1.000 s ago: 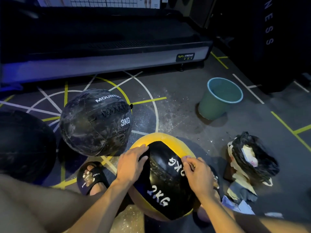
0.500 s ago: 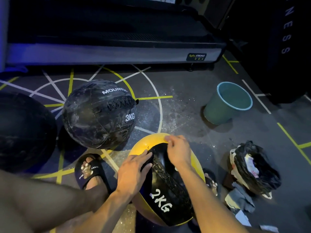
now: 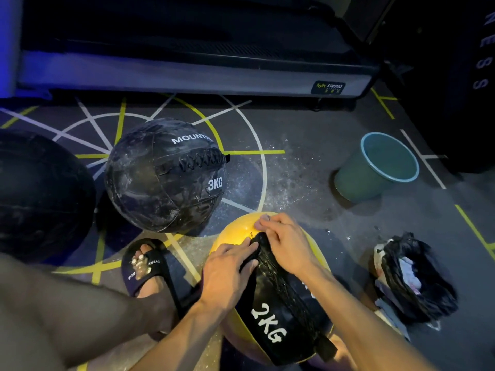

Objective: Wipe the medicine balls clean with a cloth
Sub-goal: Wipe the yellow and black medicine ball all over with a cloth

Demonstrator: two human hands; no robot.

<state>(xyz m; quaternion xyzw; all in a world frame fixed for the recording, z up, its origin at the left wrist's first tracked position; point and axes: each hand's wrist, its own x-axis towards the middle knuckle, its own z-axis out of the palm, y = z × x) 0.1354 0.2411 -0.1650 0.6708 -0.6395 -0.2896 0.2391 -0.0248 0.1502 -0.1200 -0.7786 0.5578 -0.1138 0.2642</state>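
Here, three medicine balls sit on the marked gym floor. Far left: one large black ball, partly out of frame. Next: one scuffed black 3KG ball, dusted white. One foot in a black slide sandal stands between it and the third ball. The yellow-and-black 2KG ball lies nearest the person. Left hand rests flat on its top, fingers together and extended over the black panel. Right hand sits just beside it, fingers curled, pinching the panel's upper edge. Cloth: cannot tell. Right of these: one teal bucket, upright; one black bag holding crumpled scraps.
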